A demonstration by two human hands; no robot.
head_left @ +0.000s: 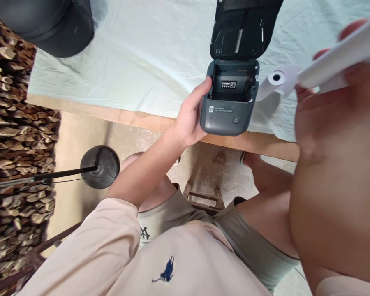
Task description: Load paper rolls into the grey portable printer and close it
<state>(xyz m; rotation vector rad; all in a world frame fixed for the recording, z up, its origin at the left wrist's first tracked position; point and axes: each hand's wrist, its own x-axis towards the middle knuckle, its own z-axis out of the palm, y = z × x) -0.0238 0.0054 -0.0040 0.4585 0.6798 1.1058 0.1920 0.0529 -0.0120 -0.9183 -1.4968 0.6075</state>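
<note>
My left hand [193, 111] is closed around the left side of a dark grey portable label printer [226, 117] at the table's front edge. The printer's black lid [240, 33] stands raised, and its compartment [231, 78] shows a small printed label inside with no roll in it. To the printer's right, a white paper roll [269, 84] with a dark core hole lies on the cloth. My right hand [329, 90], close to the camera, grips a white paper strip [342, 51]; part of the strip runs out of view.
A pale cloth [135, 61] covers the wooden-edged table [142, 119]. A black cylindrical container [58, 28] stands at its upper left. On the floor are a round black stand base [100, 166] and stacked firewood [18, 156]. A wooden stool [203, 197] is beneath me.
</note>
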